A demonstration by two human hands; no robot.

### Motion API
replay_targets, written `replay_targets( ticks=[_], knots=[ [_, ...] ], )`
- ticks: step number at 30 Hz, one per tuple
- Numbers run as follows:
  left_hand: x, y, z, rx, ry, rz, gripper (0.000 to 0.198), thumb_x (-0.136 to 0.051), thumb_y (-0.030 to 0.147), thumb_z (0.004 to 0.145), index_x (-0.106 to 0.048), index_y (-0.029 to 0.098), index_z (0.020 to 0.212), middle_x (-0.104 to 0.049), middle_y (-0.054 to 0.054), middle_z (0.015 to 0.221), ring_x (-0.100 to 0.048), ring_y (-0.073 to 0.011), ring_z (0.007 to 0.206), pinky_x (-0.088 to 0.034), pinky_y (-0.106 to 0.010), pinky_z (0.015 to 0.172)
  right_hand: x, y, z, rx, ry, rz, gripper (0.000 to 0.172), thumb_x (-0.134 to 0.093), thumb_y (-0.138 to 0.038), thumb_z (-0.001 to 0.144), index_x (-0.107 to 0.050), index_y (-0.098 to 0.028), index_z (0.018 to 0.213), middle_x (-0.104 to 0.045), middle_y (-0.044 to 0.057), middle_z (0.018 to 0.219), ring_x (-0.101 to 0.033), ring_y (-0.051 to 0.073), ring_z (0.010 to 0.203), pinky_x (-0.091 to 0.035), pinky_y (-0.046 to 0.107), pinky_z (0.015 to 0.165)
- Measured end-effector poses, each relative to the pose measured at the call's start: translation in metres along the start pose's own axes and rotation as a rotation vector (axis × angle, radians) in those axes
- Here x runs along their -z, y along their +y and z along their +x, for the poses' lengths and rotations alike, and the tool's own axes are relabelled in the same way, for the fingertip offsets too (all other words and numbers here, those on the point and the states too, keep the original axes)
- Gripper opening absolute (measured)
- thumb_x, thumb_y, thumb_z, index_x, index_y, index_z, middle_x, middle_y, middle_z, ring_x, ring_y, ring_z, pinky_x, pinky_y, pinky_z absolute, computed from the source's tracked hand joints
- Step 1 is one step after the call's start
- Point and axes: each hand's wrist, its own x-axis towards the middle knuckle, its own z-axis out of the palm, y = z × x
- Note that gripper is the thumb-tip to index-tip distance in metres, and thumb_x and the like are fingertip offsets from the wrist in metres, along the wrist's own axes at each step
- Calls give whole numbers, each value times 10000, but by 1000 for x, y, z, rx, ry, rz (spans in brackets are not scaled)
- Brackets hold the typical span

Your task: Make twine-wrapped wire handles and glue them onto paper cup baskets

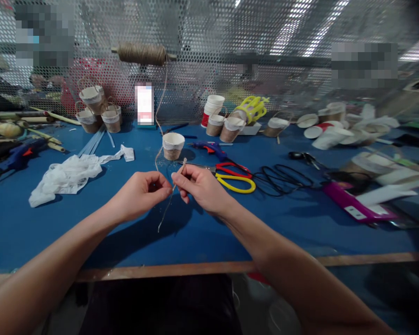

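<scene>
My left hand [145, 190] and my right hand [199, 186] meet above the blue table [195, 232], both pinching a thin strand of brown twine [167, 204]. The strand runs up to a twine spool [141, 53] hung on the mesh screen, and a loose end dangles below my fingers. My right hand also holds a short twisted piece of twine sticking up. Just behind my hands stands a paper cup wrapped in burlap [173, 146].
Red and yellow scissors [235, 179], a blue glue gun [211, 149] and a black cord [282, 179] lie to the right. White lace [70, 174] lies left. Burlap cups [94, 109] and stacked cups [212, 109] line the mesh. A phone [145, 104] leans there. People sit behind the screen.
</scene>
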Motion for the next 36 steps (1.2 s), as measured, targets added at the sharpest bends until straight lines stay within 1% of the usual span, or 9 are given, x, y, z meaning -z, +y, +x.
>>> replay_targets(
  ticks=[5,8,11,13,16,19,25,30,36],
  knots=[
    [-3,0,0,30,0,-90,153,-561,277,720,-522,141,664,-472,34,594,-368,-70,520,-273,-211,485,1,-4,-1,18,14,-92,262,-559,-371,771,-452,-168,644,-461,-65,470,-442,46,378,-353,187,394],
    [-6,-2,1,33,41,-109,183,-587,296,703,-516,139,638,-475,36,583,-369,-66,509,-272,-210,478,1,-4,-1,41,21,-136,259,-540,-353,786,-442,-170,630,-458,-63,473,-440,45,381,-358,187,395],
    [-8,-2,2,50,62,-147,205,-602,294,694,-507,136,604,-450,44,549,-344,-57,486,-250,-205,457,0,-4,-1,58,21,-138,270,-572,-347,763,-435,-170,613,-446,-67,471,-425,43,383,-355,186,390],
    [-8,-1,2,96,27,-226,216,-614,297,688,-504,134,598,-425,54,526,-308,-43,449,-210,-202,427,-1,-3,-2,57,-12,-62,261,-587,-356,748,-452,-167,629,-456,-60,501,-439,50,416,-375,186,396],
    [-7,1,1,180,-65,-402,205,-624,279,685,-503,133,607,-411,63,514,-264,-24,404,-157,-201,400,-1,-4,-2,42,-96,113,223,-562,-363,761,-490,-160,698,-496,-36,589,-482,64,488,-424,194,422],
    [-5,0,2,211,-107,-502,208,-637,262,680,-500,129,595,-407,62,512,-259,-17,402,-149,-200,400,0,-4,-1,27,-129,143,213,-548,-346,772,-485,-158,695,-502,-32,607,-479,59,489,-431,191,427],
    [0,-4,4,214,-136,-519,185,-642,259,673,-531,125,610,-423,49,543,-269,-22,419,-152,-202,401,1,-2,0,45,-82,23,228,-539,-358,780,-476,-161,686,-451,-47,574,-450,55,476,-416,186,411],
    [-1,-3,4,195,-107,-448,149,-628,237,670,-546,125,615,-435,49,533,-294,-22,406,-163,-204,397,2,-2,0,53,-76,-41,227,-524,-350,793,-472,-160,679,-447,-53,544,-441,47,443,-398,182,397],
    [-4,-3,4,196,-70,-427,193,-639,264,673,-531,127,588,-414,58,501,-289,-21,393,-148,-206,397,1,-2,0,49,-48,-81,264,-552,-381,768,-460,-161,655,-443,-59,517,-433,47,415,-379,183,380]
  ],
)
